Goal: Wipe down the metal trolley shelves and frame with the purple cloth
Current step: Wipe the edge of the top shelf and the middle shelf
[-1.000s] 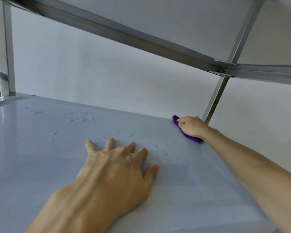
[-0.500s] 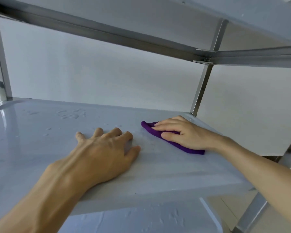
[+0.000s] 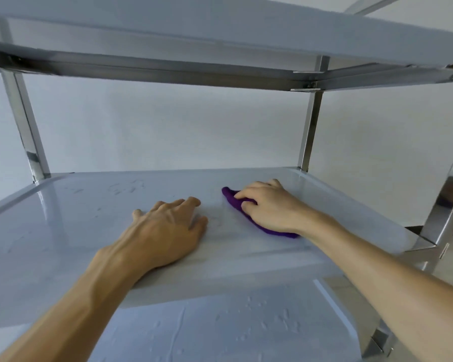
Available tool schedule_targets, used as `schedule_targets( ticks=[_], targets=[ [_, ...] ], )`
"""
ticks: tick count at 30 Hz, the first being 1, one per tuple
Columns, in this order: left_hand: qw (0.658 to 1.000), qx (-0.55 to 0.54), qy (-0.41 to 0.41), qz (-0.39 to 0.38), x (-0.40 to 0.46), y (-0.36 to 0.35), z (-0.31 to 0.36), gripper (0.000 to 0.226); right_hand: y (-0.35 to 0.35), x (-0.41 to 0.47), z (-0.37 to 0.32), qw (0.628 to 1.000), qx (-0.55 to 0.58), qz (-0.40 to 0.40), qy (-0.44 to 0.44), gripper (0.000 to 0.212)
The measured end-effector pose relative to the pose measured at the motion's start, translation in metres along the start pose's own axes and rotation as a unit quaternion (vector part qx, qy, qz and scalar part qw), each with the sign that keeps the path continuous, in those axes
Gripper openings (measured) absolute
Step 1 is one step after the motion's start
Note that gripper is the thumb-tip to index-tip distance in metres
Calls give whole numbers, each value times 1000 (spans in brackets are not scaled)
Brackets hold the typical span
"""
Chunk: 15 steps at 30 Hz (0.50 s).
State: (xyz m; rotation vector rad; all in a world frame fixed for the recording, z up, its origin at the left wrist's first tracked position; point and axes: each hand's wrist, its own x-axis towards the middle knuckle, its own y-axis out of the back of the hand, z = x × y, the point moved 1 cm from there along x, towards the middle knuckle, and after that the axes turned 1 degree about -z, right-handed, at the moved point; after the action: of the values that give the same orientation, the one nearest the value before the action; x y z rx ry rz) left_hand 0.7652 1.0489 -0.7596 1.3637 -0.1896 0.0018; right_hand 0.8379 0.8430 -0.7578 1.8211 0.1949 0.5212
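R hand [image 3: 270, 205] grips purple cloth [image 3: 262, 223] on middle shelf [image 3: 63, 218], fingers curled, probably pinching; L hand [image 3: 168, 228] rests flat beside it.

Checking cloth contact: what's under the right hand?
The purple cloth lies under the right hand, flat on the middle shelf. Its ends stick out beyond fingers and wrist; the part beneath the palm is covered.

The left hand [image 3: 165, 228] is lying palm-down, fingers spread and relaxed — the right hand [image 3: 270, 207] is reaching further forward, fingers curling, both forearms stretching out.
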Motion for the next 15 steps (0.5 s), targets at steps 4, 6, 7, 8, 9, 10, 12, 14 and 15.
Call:
schedule_targets(
  ticks=[4,6,7,8,9,10,12,14,15],
  targets=[
    [1000,2,-6,7,0,6,-8,35,-8,-10,-43,986,59,26,154,33],
    [1000,-11,6,-21,2,11,-21,37,2,-13,-33,985,75,-3,155,32],
    [999,-26,18,-32,3,15,-30,40,9,-14,-21,987,84,-18,137,33],
    [998,-45,33,-35,3,19,-38,44,16,-15,-6,990,91,-27,107,35],
    [997,-60,47,-30,2,22,-45,45,22,-17,11,993,92,-29,66,36],
    [996,-63,60,-23,0,24,-52,45,27,-18,28,996,86,-23,18,37],
    [997,-13,78,-14,-6,27,-59,44,33,-19,56,996,54,8,-76,35],
    [996,29,84,-5,-12,27,-60,42,30,-17,67,990,13,39,-136,35],
    [996,31,82,-2,-15,27,-59,40,27,-14,64,989,-3,39,-146,35]
  ],
)
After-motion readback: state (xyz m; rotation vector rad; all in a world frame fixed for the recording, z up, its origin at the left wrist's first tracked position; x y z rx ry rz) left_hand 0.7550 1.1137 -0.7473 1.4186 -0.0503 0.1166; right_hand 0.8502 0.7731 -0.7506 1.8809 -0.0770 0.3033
